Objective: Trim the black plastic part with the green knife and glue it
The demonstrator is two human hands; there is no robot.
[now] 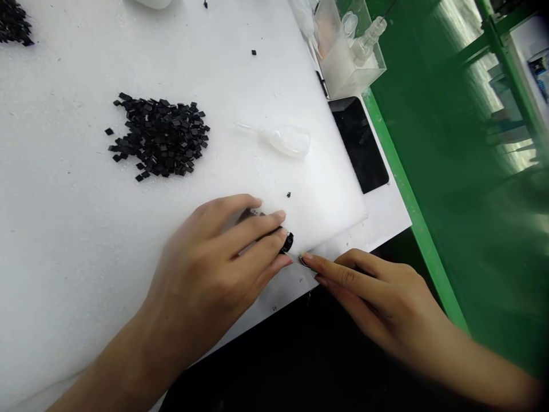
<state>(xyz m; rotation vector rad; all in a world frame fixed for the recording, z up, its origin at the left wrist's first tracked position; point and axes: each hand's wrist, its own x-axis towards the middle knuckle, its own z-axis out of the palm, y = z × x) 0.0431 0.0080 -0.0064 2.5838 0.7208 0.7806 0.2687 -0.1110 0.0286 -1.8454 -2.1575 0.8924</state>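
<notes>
Left hand (218, 269), head view: curled over glossy black object (288, 242), grasping it between fingers and thumb; mostly covered, near the close edge of white foam sheet (86, 246).
Right hand (377, 294): just beside left fingertips; small dark piece (304, 262) at index fingertip, pinched or merely touched, cannot tell.
Black diamond-shaped chips (165, 137): heaped on foam, few strays around.
Squeeze dropper (289, 141): lying right of heap, nozzle toward it.
Black phone-like slab (360, 143): by foam's right edge, near clear plastic box (345, 86).
</notes>
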